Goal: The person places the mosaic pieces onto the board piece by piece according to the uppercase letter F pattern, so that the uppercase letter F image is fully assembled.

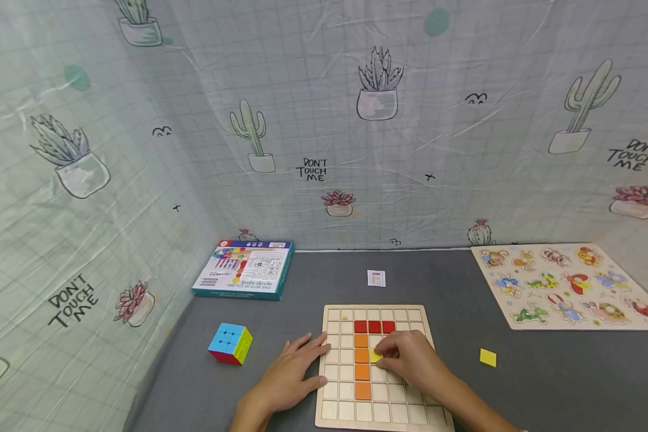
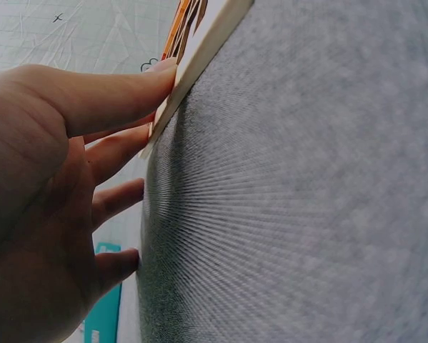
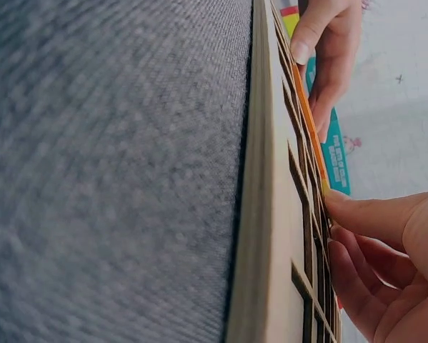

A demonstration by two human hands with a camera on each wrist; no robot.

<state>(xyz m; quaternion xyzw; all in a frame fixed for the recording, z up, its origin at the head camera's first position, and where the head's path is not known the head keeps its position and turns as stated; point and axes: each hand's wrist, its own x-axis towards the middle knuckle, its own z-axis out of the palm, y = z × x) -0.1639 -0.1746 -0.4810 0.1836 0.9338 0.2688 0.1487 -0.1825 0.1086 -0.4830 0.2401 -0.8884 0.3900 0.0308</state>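
Note:
A wooden grid board (image 1: 347,410) lies on the dark cloth, with a row of 3 red tiles (image 1: 374,327) and a column of several orange tiles (image 1: 362,372) set in its squares. Thumb and fingers of my right hand (image 1: 414,361) pinch a yellow tile (image 1: 375,356) at the square right of the orange column; its far part is hidden under the fingers. My left hand (image 1: 288,373) rests with spread fingers at the board's left edge. In the left wrist view, its thumb (image 2: 128,96) touches the board's rim (image 2: 199,68).
One loose yellow tile (image 1: 488,357) lies right of the board. A colour cube (image 1: 230,343) stands at left, with a flat boxed game (image 1: 244,270) behind it. A small printed card (image 1: 376,278) lies beyond the board. An insect picture board (image 1: 572,285) is at back right.

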